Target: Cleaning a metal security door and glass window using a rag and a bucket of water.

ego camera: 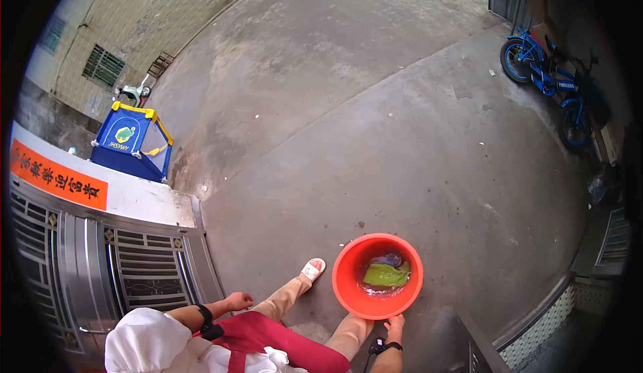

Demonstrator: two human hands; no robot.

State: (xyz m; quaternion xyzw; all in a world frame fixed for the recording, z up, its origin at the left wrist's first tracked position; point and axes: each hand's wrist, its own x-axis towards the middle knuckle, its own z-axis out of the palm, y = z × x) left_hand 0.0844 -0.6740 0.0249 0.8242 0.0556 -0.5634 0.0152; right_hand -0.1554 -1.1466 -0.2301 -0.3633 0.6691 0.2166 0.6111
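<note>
A red plastic bucket [346,292] is at the lower middle, its opening facing the camera. Inside it, a green cloth [386,275] and a bluish-grey item [391,259], perhaps cloth too, lie in water. My right hand [395,323] grips the bucket at its near edge; its fingertips are partly hidden. On the left, my left hand [239,301] hangs free beside my leg with its fingers loosely curled and holds nothing. Both wrists wear black straps with small devices. One foot in a white slipper [313,269] is on the concrete, left of the bucket.
Metal doors [145,267] stand at the left beneath a red banner bearing writing [59,174]. A blue and yellow playpen [125,134] and a scooter [134,92] are beyond. A blue bicycle [545,81] leans at the right. A dark panel [472,343] and tiled ledge [540,328] are at lower right.
</note>
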